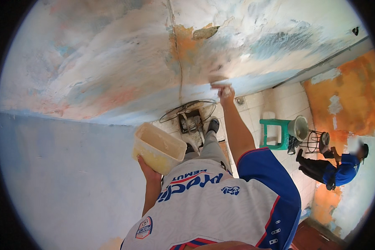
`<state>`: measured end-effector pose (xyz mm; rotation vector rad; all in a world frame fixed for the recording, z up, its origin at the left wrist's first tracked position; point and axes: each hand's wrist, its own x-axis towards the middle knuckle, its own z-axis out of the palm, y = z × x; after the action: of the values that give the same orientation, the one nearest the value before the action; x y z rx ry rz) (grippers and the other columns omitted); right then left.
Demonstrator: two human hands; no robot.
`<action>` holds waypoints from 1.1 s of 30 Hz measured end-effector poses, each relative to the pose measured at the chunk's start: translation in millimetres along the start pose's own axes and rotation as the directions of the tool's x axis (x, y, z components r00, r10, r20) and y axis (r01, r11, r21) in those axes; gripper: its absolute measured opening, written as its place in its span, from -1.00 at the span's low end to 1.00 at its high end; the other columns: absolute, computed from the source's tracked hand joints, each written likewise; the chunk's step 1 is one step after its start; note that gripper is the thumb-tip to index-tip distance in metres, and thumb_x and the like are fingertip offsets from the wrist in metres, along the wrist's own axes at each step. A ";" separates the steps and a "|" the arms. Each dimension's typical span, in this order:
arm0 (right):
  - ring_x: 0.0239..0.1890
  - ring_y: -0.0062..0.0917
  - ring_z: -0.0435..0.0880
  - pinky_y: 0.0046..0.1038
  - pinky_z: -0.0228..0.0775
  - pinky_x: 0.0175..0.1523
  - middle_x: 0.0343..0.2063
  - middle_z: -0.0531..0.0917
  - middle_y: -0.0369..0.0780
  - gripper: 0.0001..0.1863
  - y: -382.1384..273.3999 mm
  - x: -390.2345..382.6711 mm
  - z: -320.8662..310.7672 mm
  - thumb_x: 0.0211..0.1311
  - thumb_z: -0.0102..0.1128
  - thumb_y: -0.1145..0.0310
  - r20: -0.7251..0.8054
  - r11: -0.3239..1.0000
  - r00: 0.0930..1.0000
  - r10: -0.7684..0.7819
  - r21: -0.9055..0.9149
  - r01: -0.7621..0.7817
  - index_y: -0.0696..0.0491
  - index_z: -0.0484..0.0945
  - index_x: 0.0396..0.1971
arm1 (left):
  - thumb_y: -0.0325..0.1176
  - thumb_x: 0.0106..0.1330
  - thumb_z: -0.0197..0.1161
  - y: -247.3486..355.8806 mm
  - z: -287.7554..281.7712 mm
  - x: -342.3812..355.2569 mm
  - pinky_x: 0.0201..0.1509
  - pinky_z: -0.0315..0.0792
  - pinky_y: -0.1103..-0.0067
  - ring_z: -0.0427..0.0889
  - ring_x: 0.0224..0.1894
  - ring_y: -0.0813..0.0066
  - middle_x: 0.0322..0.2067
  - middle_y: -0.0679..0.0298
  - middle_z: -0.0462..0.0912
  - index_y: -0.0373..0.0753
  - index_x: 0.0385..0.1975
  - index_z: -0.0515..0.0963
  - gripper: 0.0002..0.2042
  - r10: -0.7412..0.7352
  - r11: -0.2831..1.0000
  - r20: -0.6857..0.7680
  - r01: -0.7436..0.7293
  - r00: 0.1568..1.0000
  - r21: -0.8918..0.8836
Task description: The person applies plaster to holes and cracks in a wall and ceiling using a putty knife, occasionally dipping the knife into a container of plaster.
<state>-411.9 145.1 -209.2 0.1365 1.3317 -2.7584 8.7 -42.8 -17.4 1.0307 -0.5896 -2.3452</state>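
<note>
My left hand (146, 165) supports a translucent rectangular plastic tub (160, 146) with pale, yellowish residue inside. My raised right hand (225, 94) grips a scraper (219, 86), its blade at the patchy painted wall (121, 54) in front of me, just above a pale blue band. Smeared filler, orange patches and a chipped spot show on this wall, along with a thin cable running down it.
Below are my feet, an opening with pipes (191, 123) and a hose loop on the tiled floor (254, 104). At right stand a green stool (281, 135), a bucket (299, 128) and a wire stand (310, 143); a co-worker in blue (343, 168) is near the orange wall (341, 96).
</note>
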 end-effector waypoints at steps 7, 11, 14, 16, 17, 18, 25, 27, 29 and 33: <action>-0.55 -0.39 0.42 -0.33 0.35 -0.38 -0.64 0.41 -0.24 -0.73 -250.8 -25.0 231.5 0.34 0.04 0.37 0.264 0.950 0.914 -0.307 0.136 0.280 0.08 0.39 -0.59 | 0.14 0.48 -0.22 1.8 16.0 -5.1 0.37 0.25 0.24 0.30 0.32 0.15 0.32 0.16 0.29 -0.14 0.37 0.15 -0.39 0.050 0.998 0.003 -0.050 0.999 0.031; -0.60 -0.57 0.36 -0.56 0.34 -0.45 -0.65 0.37 -0.28 -0.76 -357.1 -57.7 280.4 0.33 -0.19 0.40 0.168 0.979 0.966 -0.197 0.080 0.186 0.10 0.38 -0.54 | 0.13 0.49 -0.22 -7.5 22.0 10.4 0.37 0.24 0.26 0.30 0.33 0.15 0.32 0.15 0.29 -0.16 0.36 0.15 -0.39 0.020 1.000 0.046 -0.020 0.999 -0.006; -0.58 -0.54 0.41 -0.52 0.36 -0.45 -0.66 0.43 -0.23 -0.73 -332.4 -51.1 237.2 0.33 -0.20 0.38 0.229 0.988 0.963 -0.145 0.082 0.129 0.08 0.37 -0.58 | 0.13 0.48 -0.20 -12.7 25.9 14.7 0.36 0.26 0.26 0.32 0.31 0.16 0.31 0.16 0.30 -0.16 0.36 0.16 -0.40 0.062 0.998 0.060 -0.063 0.996 0.008; -0.58 -0.49 0.46 -0.49 0.35 -0.46 -0.66 0.46 -0.21 -0.70 -265.2 -50.0 181.4 0.34 -0.22 0.39 0.275 0.996 0.957 -0.091 0.019 0.089 0.07 0.36 -0.62 | 0.13 0.48 -0.18 -15.0 17.2 18.4 0.36 0.26 0.26 0.33 0.31 0.16 0.30 0.16 0.31 -0.16 0.36 0.16 -0.39 0.046 0.999 0.103 -0.042 0.994 -0.034; -0.59 -0.43 0.51 -0.45 0.34 -0.49 -0.67 0.50 -0.18 -0.69 -230.4 -60.0 157.6 0.32 -0.22 0.42 0.329 0.980 0.934 -0.136 -0.093 0.176 0.06 0.37 -0.64 | 0.13 0.47 -0.17 -17.5 12.1 18.8 0.35 0.27 0.25 0.33 0.30 0.16 0.30 0.16 0.31 -0.15 0.36 0.16 -0.39 0.043 0.998 0.116 -0.036 0.992 -0.059; -0.65 -0.45 0.51 -0.51 0.28 -0.54 -0.68 0.54 -0.16 -0.70 -180.3 -53.9 120.7 0.33 -0.21 0.41 0.107 0.984 0.991 0.078 -0.170 -0.060 0.06 0.41 -0.62 | 0.13 0.47 -0.17 -18.6 13.6 16.5 0.35 0.27 0.25 0.33 0.30 0.15 0.30 0.17 0.31 -0.15 0.36 0.17 -0.39 0.026 0.999 0.082 -0.022 0.996 -0.049; -0.75 -0.58 0.36 -0.57 0.21 -0.67 -0.72 0.44 -0.28 -0.63 -22.9 -6.3 31.3 0.45 0.00 0.10 -0.059 0.927 0.953 0.297 -0.222 -0.302 0.01 0.41 -0.52 | 0.13 0.47 -0.15 -11.0 17.3 -0.7 0.35 0.26 0.24 0.34 0.30 0.16 0.29 0.17 0.32 -0.13 0.35 0.18 -0.40 -0.043 0.999 0.010 0.043 0.999 0.019; -0.69 -0.56 0.42 -0.52 0.38 -0.54 -0.66 0.48 -0.28 -0.69 -65.4 8.5 90.0 0.41 0.09 0.13 -0.012 0.980 0.988 0.154 -0.127 -0.154 -0.01 0.45 -0.50 | 0.13 0.47 -0.15 -10.3 9.7 -9.5 0.35 0.27 0.24 0.34 0.29 0.15 0.29 0.17 0.33 -0.13 0.35 0.18 -0.40 -0.037 0.999 -0.026 0.038 0.999 0.034; -0.60 -0.51 0.50 -0.47 0.41 -0.47 -0.66 0.48 -0.30 -0.78 -154.5 -1.6 187.3 0.34 0.16 0.28 -0.075 0.982 0.997 0.023 -0.186 -0.037 0.02 0.47 -0.50 | 0.13 0.47 -0.15 -10.1 20.8 -9.7 0.35 0.27 0.24 0.35 0.29 0.15 0.28 0.17 0.33 -0.13 0.35 0.18 -0.40 0.002 0.999 -0.107 0.004 0.994 0.050; -0.59 -0.57 0.47 -0.53 0.32 -0.49 -0.61 0.49 -0.27 -0.83 -292.2 -47.7 273.9 0.35 0.07 0.35 0.130 0.997 0.989 -0.075 -0.009 0.077 0.12 0.49 -0.40 | 0.13 0.47 -0.15 -10.9 15.9 1.9 0.34 0.28 0.25 0.36 0.28 0.15 0.28 0.16 0.34 -0.14 0.35 0.18 -0.40 -0.012 1.000 0.025 0.012 1.000 0.013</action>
<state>-408.5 113.2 192.8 -0.0951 1.3501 -2.7640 -7.6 -32.5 -14.8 1.0145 -0.6098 -2.3706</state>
